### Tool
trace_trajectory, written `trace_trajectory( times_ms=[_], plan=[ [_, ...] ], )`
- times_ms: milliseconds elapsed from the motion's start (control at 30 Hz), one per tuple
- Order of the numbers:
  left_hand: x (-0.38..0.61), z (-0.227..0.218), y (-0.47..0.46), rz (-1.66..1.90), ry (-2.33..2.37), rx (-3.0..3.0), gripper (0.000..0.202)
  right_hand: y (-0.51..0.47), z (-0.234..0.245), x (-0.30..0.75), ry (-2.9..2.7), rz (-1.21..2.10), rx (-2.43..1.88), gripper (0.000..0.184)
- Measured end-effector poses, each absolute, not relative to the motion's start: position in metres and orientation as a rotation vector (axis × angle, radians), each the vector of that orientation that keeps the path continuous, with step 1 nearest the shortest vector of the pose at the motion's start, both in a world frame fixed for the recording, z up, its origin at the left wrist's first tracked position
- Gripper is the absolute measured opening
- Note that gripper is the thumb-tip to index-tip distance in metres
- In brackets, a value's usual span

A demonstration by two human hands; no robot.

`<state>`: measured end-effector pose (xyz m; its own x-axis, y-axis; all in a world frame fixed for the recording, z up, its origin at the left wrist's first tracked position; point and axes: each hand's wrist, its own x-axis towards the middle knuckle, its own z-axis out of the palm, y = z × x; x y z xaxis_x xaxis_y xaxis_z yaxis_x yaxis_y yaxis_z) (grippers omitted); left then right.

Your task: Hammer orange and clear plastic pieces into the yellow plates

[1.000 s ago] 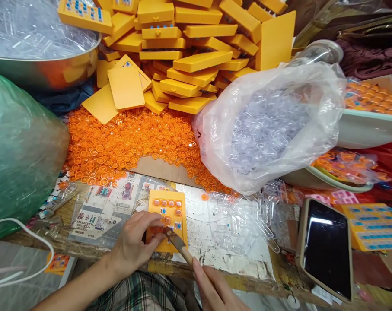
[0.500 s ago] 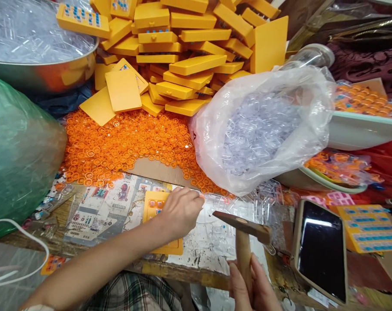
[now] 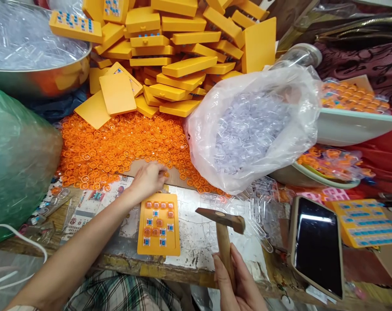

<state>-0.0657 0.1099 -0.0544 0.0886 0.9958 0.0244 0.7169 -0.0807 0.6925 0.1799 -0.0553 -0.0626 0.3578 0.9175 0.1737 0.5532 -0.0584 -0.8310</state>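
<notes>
A yellow plastic panel [image 3: 159, 239] with orange and blue keys set in it lies flat on the worn workbench in front of me. My left hand [image 3: 148, 179] reaches past its top edge into the heap of small orange key caps [image 3: 111, 144], fingers pinched together; what they hold is hidden. My right hand [image 3: 237, 285] grips the wooden handle of a small hammer [image 3: 222, 224], its metal head raised just right of the panel.
A stack of yellow panels [image 3: 183, 47] fills the back. A clear bag of transparent parts [image 3: 254, 125] lies to the right, a green bag [image 3: 17, 160] to the left, a metal basin [image 3: 30, 52] at back left. A phone [image 3: 317, 246] stands at right.
My left hand left the panel, swung right, then moved up to the orange caps. My right hand lifted the hammer off the panel and holds it to the right.
</notes>
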Motion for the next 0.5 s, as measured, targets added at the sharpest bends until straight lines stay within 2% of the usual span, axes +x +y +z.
trace_trajectory(
  times_ms=[100,233,367,500],
  plan=[
    [-0.059,-0.057,0.113,0.753,1.64,1.879,0.019,-0.051,-0.063,0.175,-1.436,0.563,-1.653,0.038],
    [-0.055,-0.048,0.104,0.805,1.559,1.905,0.018,-0.053,-0.059,0.173,-1.564,0.625,-1.674,0.045],
    [-0.06,-0.034,0.056,0.87,1.443,1.919,0.02,-0.062,-0.056,0.181,-1.708,0.698,-1.763,0.04],
    [-0.064,-0.032,0.003,0.812,1.2,1.979,0.027,-0.07,-0.057,0.189,-1.959,0.639,-1.603,0.039]
  ],
)
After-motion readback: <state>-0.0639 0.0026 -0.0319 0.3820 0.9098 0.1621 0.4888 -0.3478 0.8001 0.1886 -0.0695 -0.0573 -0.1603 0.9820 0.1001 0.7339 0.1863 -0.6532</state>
